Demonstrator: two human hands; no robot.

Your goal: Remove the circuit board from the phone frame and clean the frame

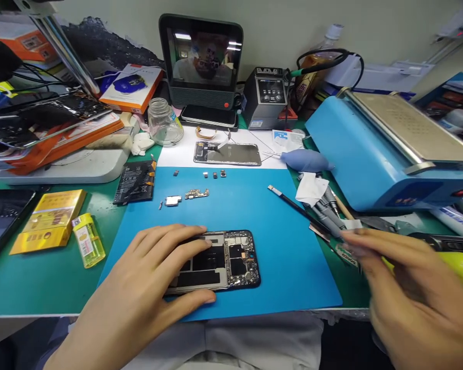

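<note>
An opened phone (231, 259) with its back off lies on the blue mat (254, 205), circuit boards exposed. My left hand (154, 280) lies flat over the phone's left half, thumb along its near edge, holding it down. My right hand (405, 288) hovers blurred at the mat's right edge, fingers apart, fingertips near a cluster of tools (327, 210); I cannot see anything held in it. Small removed parts (195, 194) and tiny pieces (215, 174) lie on the mat's far side.
A phone battery (136, 187) lies left of the mat, with a yellow box (50, 218) and lighter (88, 240) further left. A blue heating machine (389, 149) stands at right. Behind are a back cover (227, 153), glass jar (162, 122), screen unit (200, 61), soldering station (269, 97).
</note>
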